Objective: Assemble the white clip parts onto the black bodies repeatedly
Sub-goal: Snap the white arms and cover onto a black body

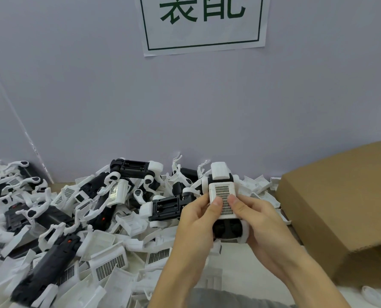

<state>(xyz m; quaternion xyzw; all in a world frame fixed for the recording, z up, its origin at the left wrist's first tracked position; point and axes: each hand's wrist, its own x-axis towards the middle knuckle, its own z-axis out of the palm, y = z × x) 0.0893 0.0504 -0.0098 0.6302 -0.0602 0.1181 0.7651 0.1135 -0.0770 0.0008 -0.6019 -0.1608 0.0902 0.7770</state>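
Parts heap (78,218) on table, pale wall (207,107), sign (204,23), cardboard box (345,210).

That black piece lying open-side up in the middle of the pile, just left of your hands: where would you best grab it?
Probably across the long sides of the black body, from above: it lies flat, cavity up, top clear. Avoid the white end, which may shift.

The sign (204,23) is cut off at the top edge, the cardboard box (343,210) at the right, and the heap of parts (51,230) at the left.
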